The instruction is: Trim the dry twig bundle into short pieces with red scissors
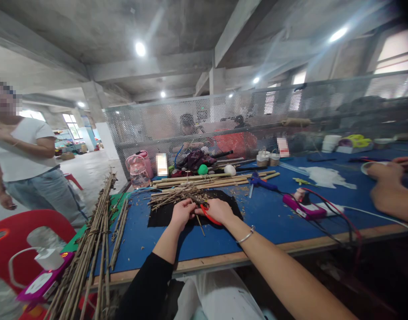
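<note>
Left grip (183, 212): your fingertips are drawn together over the black cloth; you cannot tell whether they pinch the twig, as the fingers hide the contact.
Right grip (220, 210): your fingers are closed around the scissors.
Scissors (213, 218): the red handles are in your right grip, and the dark blades point toward eleven o'clock, among the twig pile.
Twig (200, 226): it pokes out between your hands toward six o'clock, over the cloth's near edge.
Cloth (160, 218): it lies flat under your hands on the blue surface (220, 249).
Twig pile (167, 197): it is at eleven o'clock from your hands, partly on the cloth, with scraps around it.
Poles (204, 181): they lie beyond the twig pile, at twelve o'clock.
Glue gun (264, 184): it is blue and lies at two o'clock, near the ends of the poles.
Power strip (300, 207): it is purple and sits at three o'clock, with cords running off it.
Stalk bundle (94, 231): it is at nine o'clock, leaning across the surface's left edge.
Bracelet (246, 234): it circles your right wrist.
Co-worker's hand (388, 193): it is at three o'clock, well apart from yours.
</note>
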{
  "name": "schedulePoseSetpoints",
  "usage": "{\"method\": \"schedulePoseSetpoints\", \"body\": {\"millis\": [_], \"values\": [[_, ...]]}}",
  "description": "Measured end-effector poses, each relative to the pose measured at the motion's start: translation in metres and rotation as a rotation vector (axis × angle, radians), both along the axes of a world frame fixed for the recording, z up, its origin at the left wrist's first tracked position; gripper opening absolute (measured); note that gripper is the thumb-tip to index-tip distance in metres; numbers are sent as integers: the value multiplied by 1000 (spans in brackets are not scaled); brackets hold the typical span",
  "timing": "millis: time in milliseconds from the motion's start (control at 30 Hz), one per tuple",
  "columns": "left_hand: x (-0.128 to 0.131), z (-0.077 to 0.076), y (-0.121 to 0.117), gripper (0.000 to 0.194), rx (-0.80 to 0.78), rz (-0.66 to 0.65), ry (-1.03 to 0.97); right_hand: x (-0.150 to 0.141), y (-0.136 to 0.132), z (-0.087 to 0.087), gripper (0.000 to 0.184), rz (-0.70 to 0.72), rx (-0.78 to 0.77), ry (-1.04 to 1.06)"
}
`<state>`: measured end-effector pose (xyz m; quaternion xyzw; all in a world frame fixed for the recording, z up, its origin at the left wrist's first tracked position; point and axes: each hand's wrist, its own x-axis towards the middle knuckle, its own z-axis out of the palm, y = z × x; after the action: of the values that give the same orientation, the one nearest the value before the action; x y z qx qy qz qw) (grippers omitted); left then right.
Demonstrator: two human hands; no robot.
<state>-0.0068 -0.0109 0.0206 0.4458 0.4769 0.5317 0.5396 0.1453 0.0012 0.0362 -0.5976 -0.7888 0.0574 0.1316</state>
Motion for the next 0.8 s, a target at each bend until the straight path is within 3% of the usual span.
{"method": "schedulePoseSetpoints", "body": {"millis": [400,800], "values": [[0,3,1,18,-66,-3,-117,-4,-6,1,63,-9,57,-6],[1,6,-2,15,-50,-51,-95,-4,-4,-3,62,28,97,13]]}}
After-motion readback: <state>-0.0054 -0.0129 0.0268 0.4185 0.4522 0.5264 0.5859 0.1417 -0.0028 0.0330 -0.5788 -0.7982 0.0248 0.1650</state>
